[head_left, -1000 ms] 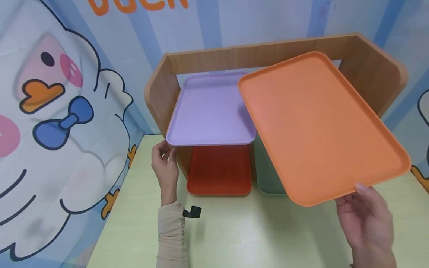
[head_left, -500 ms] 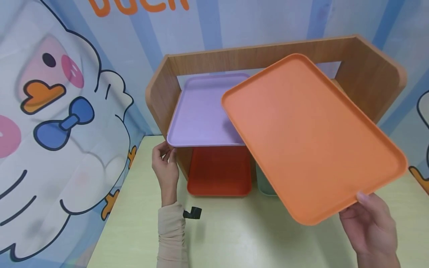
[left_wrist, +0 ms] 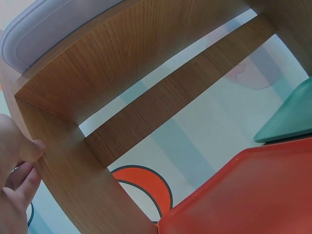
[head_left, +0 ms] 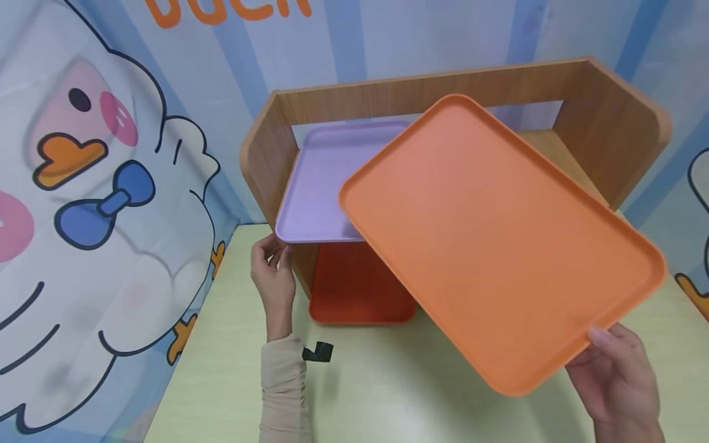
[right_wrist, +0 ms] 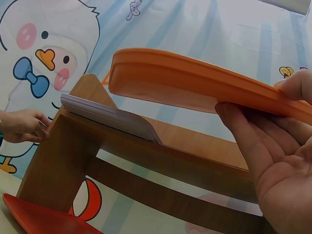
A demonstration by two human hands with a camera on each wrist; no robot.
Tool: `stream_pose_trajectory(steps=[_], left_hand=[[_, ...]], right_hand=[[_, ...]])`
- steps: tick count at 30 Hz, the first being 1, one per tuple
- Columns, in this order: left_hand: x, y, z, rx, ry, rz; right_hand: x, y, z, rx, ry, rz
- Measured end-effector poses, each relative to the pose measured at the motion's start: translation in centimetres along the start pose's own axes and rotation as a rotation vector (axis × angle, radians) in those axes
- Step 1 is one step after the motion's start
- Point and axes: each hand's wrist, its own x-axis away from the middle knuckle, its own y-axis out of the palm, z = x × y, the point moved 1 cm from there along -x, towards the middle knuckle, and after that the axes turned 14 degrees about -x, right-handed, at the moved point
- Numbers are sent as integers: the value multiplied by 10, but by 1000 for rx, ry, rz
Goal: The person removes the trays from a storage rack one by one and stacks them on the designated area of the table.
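Note:
My right hand (head_left: 617, 375) pinches an orange tray (head_left: 498, 246) by its near right edge, thumb on top and fingers beneath. The tray is held in the air, turned at an angle, in front of a wooden shelf (head_left: 432, 95). On the upper left of that shelf lies a lilac tray (head_left: 327, 184), partly covered by the orange one. My left hand (head_left: 274, 277) grips the front edge of the shelf's left side panel (left_wrist: 83, 175), just below the lilac tray's corner. Beneath, on the lower level, lies a red tray (head_left: 360, 289).
A green tray (left_wrist: 292, 114) beside the red one shows in the left wrist view; the orange tray hides it from the head view. The shelf's bare upper right board (head_left: 556, 157) is visible. A pale table (head_left: 221, 369) carries the shelf, against a duck-printed backdrop (head_left: 166, 295).
My right hand has moved the orange tray left and slightly down while turning it, uncovering the upper right board and covering the green tray. The left hand stays put.

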Motion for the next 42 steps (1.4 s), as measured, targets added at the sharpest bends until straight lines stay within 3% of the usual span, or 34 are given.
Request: stream_pose_trajectory(steps=[8,15,18,26,33,38,42], left_hand=[[-1,-1,3,16,-26,6],[7,-9,31,-5,-31,-6],[7,-8,28,-12,-24,-2],[-1,-1,0,16,-15,10],[-1,-1,-2,17,-1,14],[0,-1,0,0,-10,9],[0,-2,2,-2,-2,12]], right_hand=[[4,-5,-1,11,16,-28],[6,-10,-3,6,6,-39],[8,-12,-3,11,-6,-33],[11,-18,-4,12,-33,-77],[12,-21,-8,6,-19,-94],[14,-25,-13,100,12,-6],[14,-28,-16,157,40,21]])
